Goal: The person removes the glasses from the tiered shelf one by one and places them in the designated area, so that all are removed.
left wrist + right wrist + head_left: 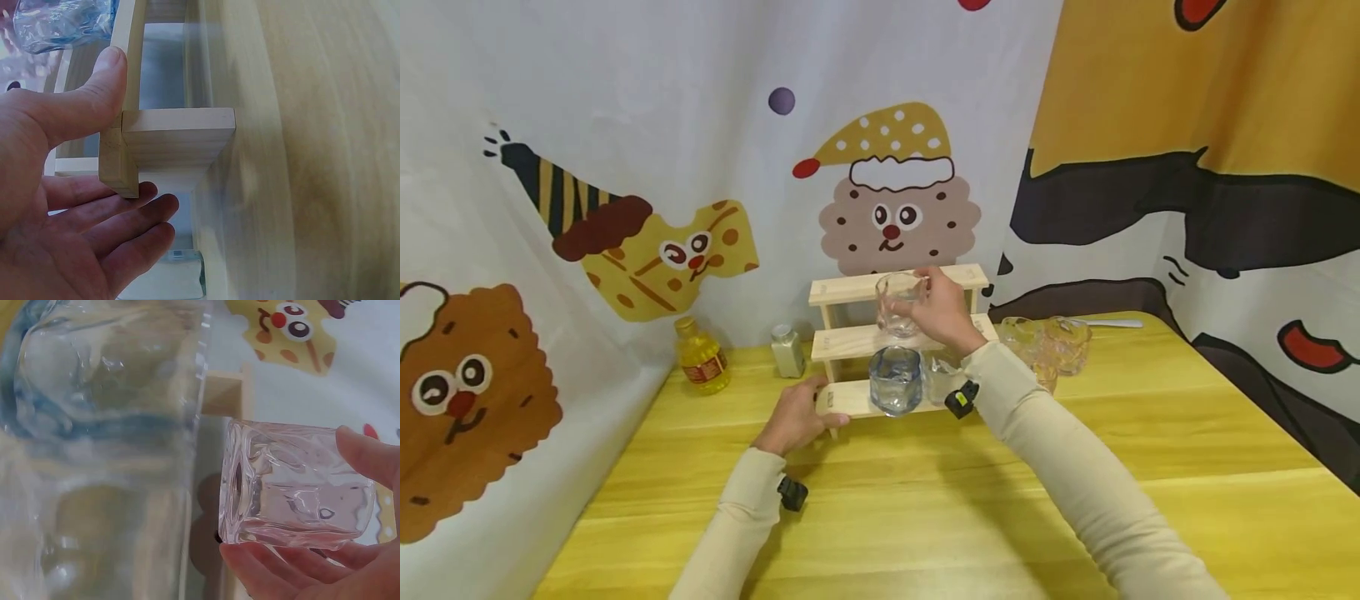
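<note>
A three-tier wooden display rack (pixel 848 342) stands on the table against the curtain. My left hand (pixel 792 417) holds the left end of its lowest step, the thumb (pixel 107 75) on one face and the fingers around the other side. My right hand (pixel 942 310) grips a clear, faintly pink glass cup (pixel 294 487), thumb on one side and fingers on the other, at the middle tier. Whether the cup's base touches that board cannot be told. On the lowest step sit a blue-tinted glass cup (pixel 895 382) and a clear glass cup (pixel 938 377), partly hidden by my right wrist.
Left of the rack are a yellow oil bottle (pixel 703 358) and a small lidded jar (pixel 787 352). Several glass cups, one amber-tinted (pixel 1070 343), cluster at the right, near a pale handle-like utensil (pixel 1108 323). A printed curtain (pixel 715 108) hangs behind.
</note>
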`<state>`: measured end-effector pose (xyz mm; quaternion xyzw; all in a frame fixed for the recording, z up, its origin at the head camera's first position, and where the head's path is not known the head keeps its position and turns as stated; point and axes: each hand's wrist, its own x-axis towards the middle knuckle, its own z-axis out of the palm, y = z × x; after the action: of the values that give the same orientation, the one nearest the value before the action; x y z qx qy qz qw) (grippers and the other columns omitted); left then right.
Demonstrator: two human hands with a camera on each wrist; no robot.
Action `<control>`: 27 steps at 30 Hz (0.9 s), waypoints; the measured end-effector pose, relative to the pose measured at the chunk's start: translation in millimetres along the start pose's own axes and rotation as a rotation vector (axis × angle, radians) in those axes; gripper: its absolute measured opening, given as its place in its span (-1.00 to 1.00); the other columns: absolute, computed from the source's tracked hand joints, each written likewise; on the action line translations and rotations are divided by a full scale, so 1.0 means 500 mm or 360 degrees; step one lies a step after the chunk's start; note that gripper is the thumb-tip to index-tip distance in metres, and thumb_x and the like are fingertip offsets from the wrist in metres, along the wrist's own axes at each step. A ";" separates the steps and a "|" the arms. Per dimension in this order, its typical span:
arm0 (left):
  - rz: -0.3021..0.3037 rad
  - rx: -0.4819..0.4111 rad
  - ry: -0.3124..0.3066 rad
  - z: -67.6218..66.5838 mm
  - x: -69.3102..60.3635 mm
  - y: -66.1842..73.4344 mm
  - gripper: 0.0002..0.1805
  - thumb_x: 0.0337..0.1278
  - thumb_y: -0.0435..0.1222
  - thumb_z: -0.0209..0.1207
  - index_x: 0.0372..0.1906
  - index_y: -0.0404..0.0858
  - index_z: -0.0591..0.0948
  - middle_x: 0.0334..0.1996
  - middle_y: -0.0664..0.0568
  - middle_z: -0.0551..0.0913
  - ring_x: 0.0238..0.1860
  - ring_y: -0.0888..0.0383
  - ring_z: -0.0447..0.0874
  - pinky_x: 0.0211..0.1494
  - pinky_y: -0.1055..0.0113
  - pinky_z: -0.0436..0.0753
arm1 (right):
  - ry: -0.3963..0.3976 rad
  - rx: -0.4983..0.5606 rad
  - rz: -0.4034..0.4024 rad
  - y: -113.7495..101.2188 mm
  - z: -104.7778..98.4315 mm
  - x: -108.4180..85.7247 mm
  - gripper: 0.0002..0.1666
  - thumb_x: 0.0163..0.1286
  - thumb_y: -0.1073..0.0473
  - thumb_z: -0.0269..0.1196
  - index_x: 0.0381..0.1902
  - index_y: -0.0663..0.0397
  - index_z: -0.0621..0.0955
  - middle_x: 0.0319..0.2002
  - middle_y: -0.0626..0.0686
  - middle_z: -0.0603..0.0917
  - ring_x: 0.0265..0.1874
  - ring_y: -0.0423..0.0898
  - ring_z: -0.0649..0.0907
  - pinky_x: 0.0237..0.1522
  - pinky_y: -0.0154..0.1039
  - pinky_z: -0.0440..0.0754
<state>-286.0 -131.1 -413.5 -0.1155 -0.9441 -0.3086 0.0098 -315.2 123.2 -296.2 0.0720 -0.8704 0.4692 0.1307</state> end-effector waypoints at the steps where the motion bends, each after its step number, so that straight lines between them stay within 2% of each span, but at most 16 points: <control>1: -0.0001 -0.0003 0.0001 -0.001 0.001 0.000 -0.18 -0.04 -0.10 0.52 0.32 -0.35 0.47 0.11 -0.24 0.66 -0.09 0.03 0.64 0.04 0.07 0.64 | -0.0011 0.0001 0.0003 -0.002 -0.009 -0.003 -0.14 0.24 -0.02 0.46 0.37 0.18 0.36 -0.02 0.20 0.60 -0.12 0.06 0.55 0.01 -0.01 0.57; 8: 0.0019 -0.0020 0.0004 -0.004 0.004 -0.001 -0.21 -0.04 -0.11 0.52 0.28 -0.36 0.49 0.06 -0.23 0.68 -0.14 0.06 0.63 -0.02 0.11 0.63 | -0.0044 -0.0013 0.0025 0.022 -0.076 -0.032 -0.12 0.30 -0.07 0.41 0.43 0.13 0.31 0.21 0.24 0.55 0.06 0.14 0.59 0.03 0.03 0.58; 14: 0.0027 -0.0028 0.0006 -0.005 0.002 -0.002 -0.18 -0.04 -0.11 0.52 0.30 -0.39 0.47 0.12 -0.26 0.66 -0.06 0.01 0.65 0.07 0.06 0.64 | -0.0027 -0.0098 0.0079 0.068 -0.143 -0.054 -0.08 0.32 -0.11 0.38 0.47 0.14 0.27 0.24 0.25 0.50 0.09 0.17 0.55 0.02 0.04 0.55; 21: 0.0031 -0.0044 0.0014 -0.007 0.004 -0.001 -0.21 -0.05 -0.12 0.52 0.28 -0.38 0.49 0.06 -0.24 0.67 -0.12 0.03 0.63 -0.02 0.11 0.63 | 0.0034 -0.0242 0.0095 0.137 -0.216 -0.074 -0.04 0.32 -0.20 0.36 0.45 0.21 0.28 0.19 0.30 0.51 0.07 0.20 0.56 0.01 0.05 0.55; 27: 0.0023 -0.0036 0.0014 -0.002 0.003 -0.002 -0.22 -0.05 -0.11 0.52 0.27 -0.35 0.51 0.07 -0.21 0.68 -0.12 0.06 0.62 -0.01 0.12 0.62 | 0.0104 -0.0313 0.0153 0.193 -0.266 -0.089 -0.01 0.34 -0.18 0.34 0.46 0.30 0.24 0.21 0.36 0.48 0.13 0.27 0.52 0.11 0.20 0.52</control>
<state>-287.8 -132.1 -413.1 -0.1211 -0.9397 -0.3196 0.0147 -275.4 287.4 -316.3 0.0017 -0.9099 0.3895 0.1427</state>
